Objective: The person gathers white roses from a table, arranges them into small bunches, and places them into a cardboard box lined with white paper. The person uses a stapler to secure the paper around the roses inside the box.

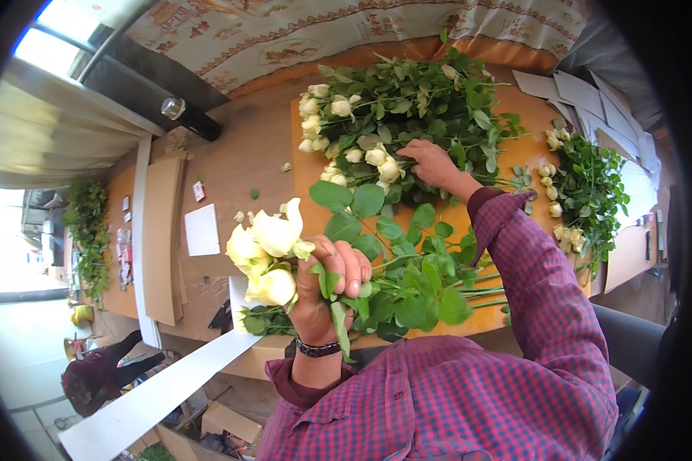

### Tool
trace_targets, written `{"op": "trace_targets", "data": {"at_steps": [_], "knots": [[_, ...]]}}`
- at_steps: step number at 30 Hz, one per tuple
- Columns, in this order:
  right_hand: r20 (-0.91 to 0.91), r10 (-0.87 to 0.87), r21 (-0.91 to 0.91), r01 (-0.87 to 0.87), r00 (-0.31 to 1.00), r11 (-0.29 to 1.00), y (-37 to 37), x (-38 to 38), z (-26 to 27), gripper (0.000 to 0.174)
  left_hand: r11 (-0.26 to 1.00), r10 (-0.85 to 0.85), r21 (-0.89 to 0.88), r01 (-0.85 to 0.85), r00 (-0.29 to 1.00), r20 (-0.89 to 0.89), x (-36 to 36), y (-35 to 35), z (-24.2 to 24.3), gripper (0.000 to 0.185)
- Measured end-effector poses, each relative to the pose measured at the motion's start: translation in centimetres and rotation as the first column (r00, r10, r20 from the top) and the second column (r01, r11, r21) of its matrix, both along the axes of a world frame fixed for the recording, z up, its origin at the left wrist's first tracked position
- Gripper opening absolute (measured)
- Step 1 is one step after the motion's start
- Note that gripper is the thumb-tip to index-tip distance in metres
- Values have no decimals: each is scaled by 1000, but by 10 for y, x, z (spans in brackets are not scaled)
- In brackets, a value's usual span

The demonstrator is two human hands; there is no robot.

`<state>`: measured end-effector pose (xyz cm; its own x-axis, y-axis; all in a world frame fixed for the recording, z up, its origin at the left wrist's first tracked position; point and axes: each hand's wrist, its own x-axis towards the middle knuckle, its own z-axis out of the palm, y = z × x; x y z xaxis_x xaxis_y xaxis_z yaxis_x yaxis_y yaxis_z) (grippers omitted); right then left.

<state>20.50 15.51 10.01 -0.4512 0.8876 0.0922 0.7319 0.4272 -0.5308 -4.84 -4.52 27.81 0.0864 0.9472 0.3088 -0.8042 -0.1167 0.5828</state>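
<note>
My left hand (323, 279), with a dark bracelet at the wrist, is closed around the stems of a small bunch of cream roses (271, 248). Their heads point left, and the leafy stems (421, 282) trail to the right across the orange board. Farther up, my right hand (432, 164) reaches into a large heap of cream roses (415, 104). Its fingers touch the foliage just right of some rose heads (385, 164). Whether they grip a stem cannot be seen.
More cream roses (588, 196) lie at the right, near stacked white sheets (600, 109). Left are a white card (202, 230), a small box (199, 191), cardboard strips (160, 242) and a dark bottle (190, 118). A white strip (161, 397) juts past the table edge. Another person (95, 371) is at lower left.
</note>
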Motion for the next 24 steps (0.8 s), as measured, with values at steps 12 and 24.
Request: {"op": "trace_targets", "data": {"at_steps": [12,24], "knots": [[-484,401,-149,-524,778,838,-143,-25,221,99,921,375,-140,-364,925,64,19,3,28,32],[-165,230,218,-192,959,957,-239,-33,307,53,988,47,120,-96,932,360,19,-65,105,40]]}}
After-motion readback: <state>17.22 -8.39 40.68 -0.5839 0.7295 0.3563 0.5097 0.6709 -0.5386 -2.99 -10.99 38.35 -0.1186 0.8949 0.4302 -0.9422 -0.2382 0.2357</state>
